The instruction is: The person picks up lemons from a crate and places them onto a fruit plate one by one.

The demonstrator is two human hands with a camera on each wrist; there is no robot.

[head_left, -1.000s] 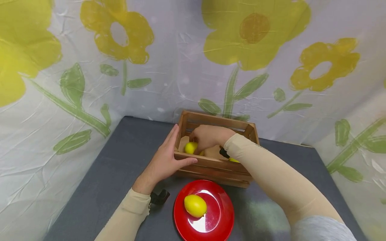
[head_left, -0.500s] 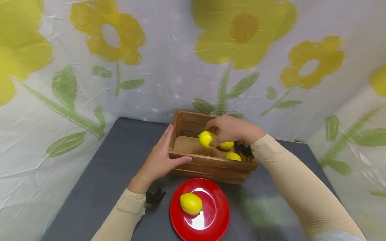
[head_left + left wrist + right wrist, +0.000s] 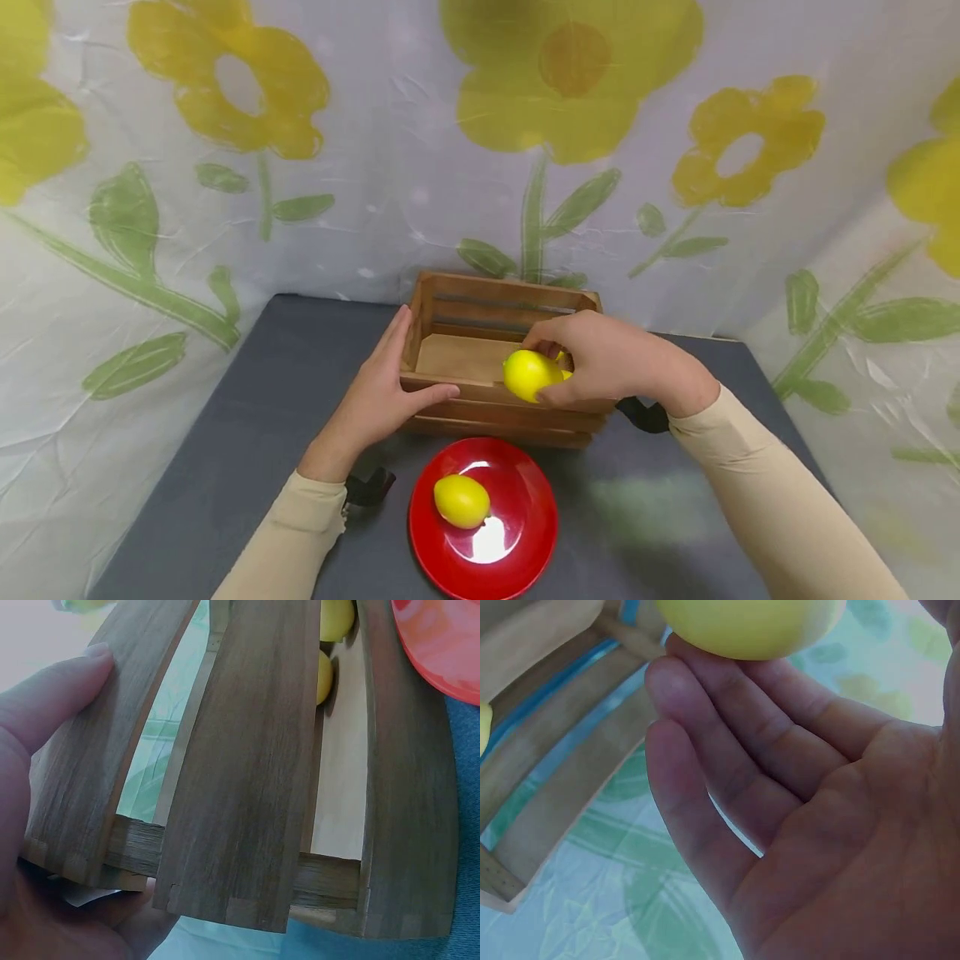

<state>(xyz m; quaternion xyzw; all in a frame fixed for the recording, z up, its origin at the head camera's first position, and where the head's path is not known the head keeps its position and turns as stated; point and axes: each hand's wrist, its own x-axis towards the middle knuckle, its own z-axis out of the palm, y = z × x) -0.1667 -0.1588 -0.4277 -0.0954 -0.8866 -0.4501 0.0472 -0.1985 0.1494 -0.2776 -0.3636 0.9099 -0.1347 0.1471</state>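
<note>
My right hand [image 3: 592, 362] grips a yellow lemon [image 3: 529, 374] just above the front rim of a wooden crate [image 3: 480, 287]; the right wrist view shows the lemon [image 3: 750, 626] held at my fingertips. My left hand [image 3: 382, 392] holds the crate's left front corner, thumb over the front slat, and the left wrist view shows the slats [image 3: 247, 765] close up. More lemons [image 3: 335, 619] lie inside the crate, mostly hidden in the head view. A second lemon [image 3: 461, 501] rests on a red plate [image 3: 525, 508] in front of the crate.
The crate and plate stand on a dark grey table [image 3: 247, 433]. A white cloth with yellow flowers [image 3: 570, 75] hangs behind and at both sides. Bare tabletop lies left of the crate and right of the plate.
My right hand lifted a lemon out of the crate and brought it forward over the front rim. The left hand stayed on the crate's corner.
</note>
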